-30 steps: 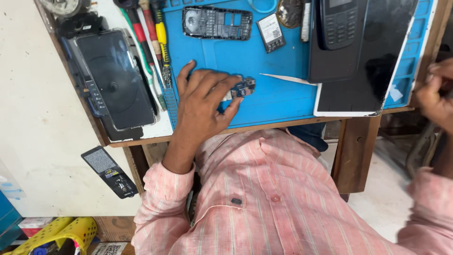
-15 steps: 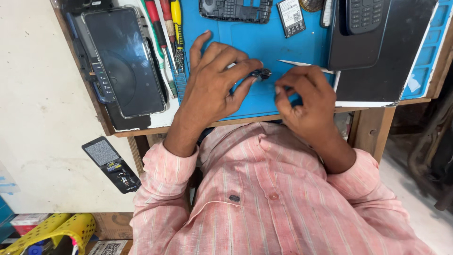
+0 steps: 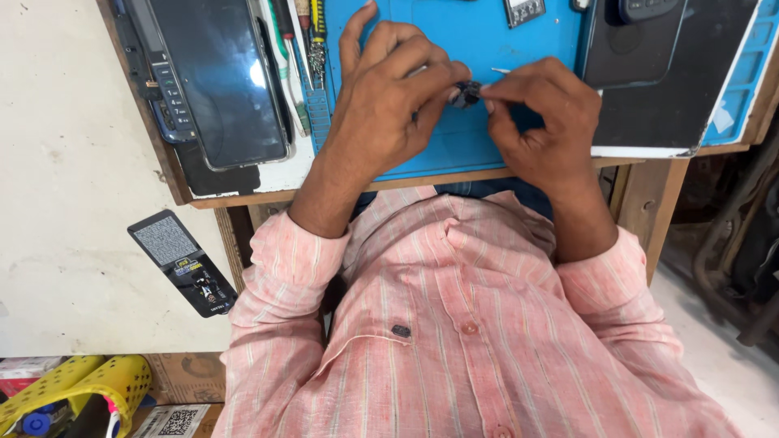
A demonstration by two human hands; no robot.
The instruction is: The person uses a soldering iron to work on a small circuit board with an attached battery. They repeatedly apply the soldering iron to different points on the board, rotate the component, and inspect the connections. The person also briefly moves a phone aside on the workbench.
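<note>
My left hand (image 3: 381, 105) pinches a small dark part (image 3: 466, 93) over the blue work mat (image 3: 454, 32). My right hand (image 3: 540, 122) meets it from the right, fingertips touching the same small part, with a thin metal tool tip (image 3: 501, 71) showing just above the fingers. Both hands hover near the front edge of the wooden bench, above my pink striped shirt.
A large dark phone (image 3: 219, 77) lies at the left of the bench beside several screwdrivers (image 3: 312, 36). A black tablet-like slab (image 3: 673, 81) and a small keypad phone (image 3: 649, 8) sit at the right. A black card (image 3: 182, 264) hangs below the bench; a yellow basket (image 3: 81, 389) sits on the floor.
My right hand came in from the far right and joined the left hand at the small part. The view has tilted down, so the bench sits higher in the frame.
</note>
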